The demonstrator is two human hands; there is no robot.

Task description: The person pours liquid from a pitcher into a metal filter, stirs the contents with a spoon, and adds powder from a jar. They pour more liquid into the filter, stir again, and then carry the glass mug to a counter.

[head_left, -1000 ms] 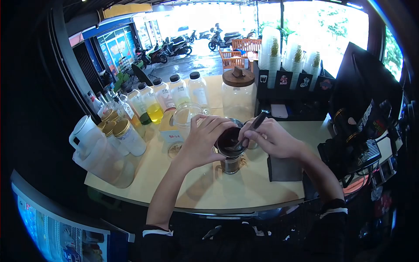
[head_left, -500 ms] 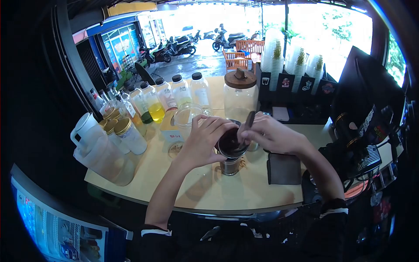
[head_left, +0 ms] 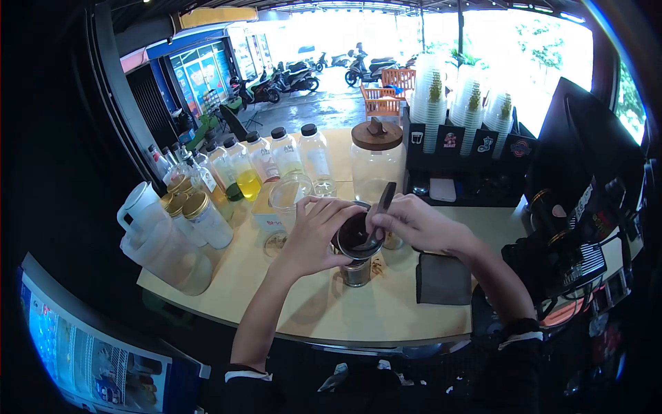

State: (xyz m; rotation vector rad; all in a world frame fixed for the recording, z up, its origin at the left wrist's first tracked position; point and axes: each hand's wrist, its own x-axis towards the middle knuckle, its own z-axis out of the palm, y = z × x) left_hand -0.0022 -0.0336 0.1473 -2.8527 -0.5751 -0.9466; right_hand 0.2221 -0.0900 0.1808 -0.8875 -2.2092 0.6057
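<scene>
My left hand (head_left: 314,231) and right hand (head_left: 412,224) are bare, with black sleeves (head_left: 243,392) ending in white cuffs.

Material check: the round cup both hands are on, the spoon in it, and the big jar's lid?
The cup looks like stainless steel: grey rim with bright glints. The spoon has a dark matte handle, plastic or coated metal, can't tell. The jar lid looks wooden: brown, matte, with a knob.
</scene>
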